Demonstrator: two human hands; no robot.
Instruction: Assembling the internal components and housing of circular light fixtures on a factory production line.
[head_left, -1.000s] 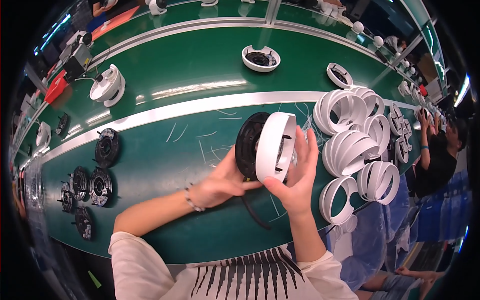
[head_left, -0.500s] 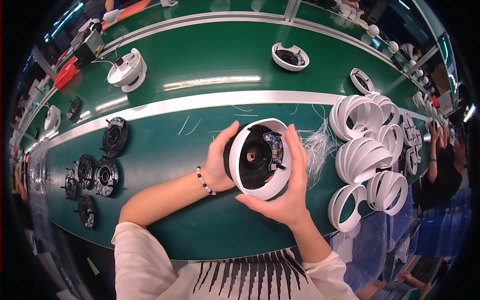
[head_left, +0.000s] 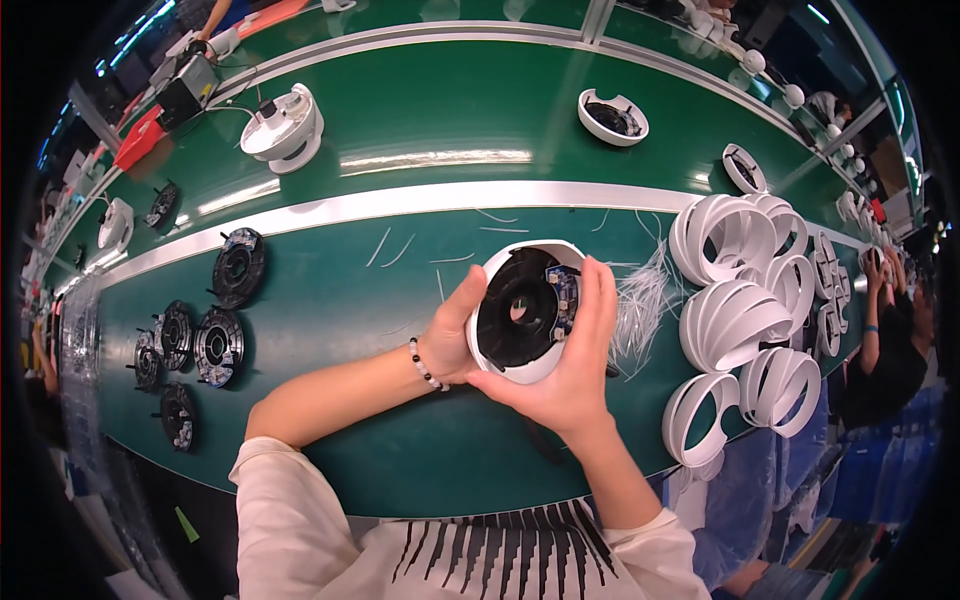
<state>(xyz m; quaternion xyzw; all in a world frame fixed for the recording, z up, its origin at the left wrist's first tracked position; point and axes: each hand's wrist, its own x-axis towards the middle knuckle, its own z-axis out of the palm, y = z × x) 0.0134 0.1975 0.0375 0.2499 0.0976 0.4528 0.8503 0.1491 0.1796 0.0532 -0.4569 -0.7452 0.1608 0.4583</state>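
Between my two hands, above the green bench, is a white ring-shaped housing (head_left: 512, 370). A round black disc (head_left: 500, 305) with a hole in its middle sits inside it. A blue circuit board (head_left: 563, 300) shows on the disc's right side, partly behind my fingers. My left hand (head_left: 452, 328) is closed on the left side of the housing, its thumb up along the rim. My right hand (head_left: 572, 385) is wrapped round the right side, its fingers over the rim near the board and its thumb along the lower edge.
Several black discs with circuit boards (head_left: 219, 347) lie at the left. Stacked white rings (head_left: 735, 322) stand at the right, beside a heap of thin white strips (head_left: 640, 310). Behind a metal rail (head_left: 400, 200), a white domed unit (head_left: 283, 135) and a white-rimmed unit (head_left: 613, 118) rest on the green surface.
The black disc stuck out behind the ring's left side; now it appears seated within the rim. My right fingers have closed in over the board side. The whole view has shifted slightly.
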